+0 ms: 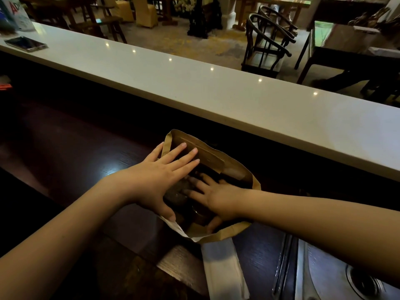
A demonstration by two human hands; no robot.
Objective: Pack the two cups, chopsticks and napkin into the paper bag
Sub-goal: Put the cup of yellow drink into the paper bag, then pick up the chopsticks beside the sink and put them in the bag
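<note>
A brown paper bag [229, 165] stands open on the dark wooden counter, just below the white ledge. My left hand [160, 176] lies flat across the bag's left rim, fingers spread over the opening, thumb at the near edge. My right hand [218, 198] reaches down inside the bag, fingers spread over dark cups [195, 210] that I can barely make out in the shadow. A white napkin [223, 271] lies on the counter in front of the bag, touching its near edge. Dark chopsticks [283, 267] lie on the counter to the right of the napkin.
A long white ledge [194, 89] runs diagonally behind the bag, with a phone [26, 44] on its far left end. A metal sink [337, 278] with a drain sits at the lower right. Chairs and tables stand in the room beyond.
</note>
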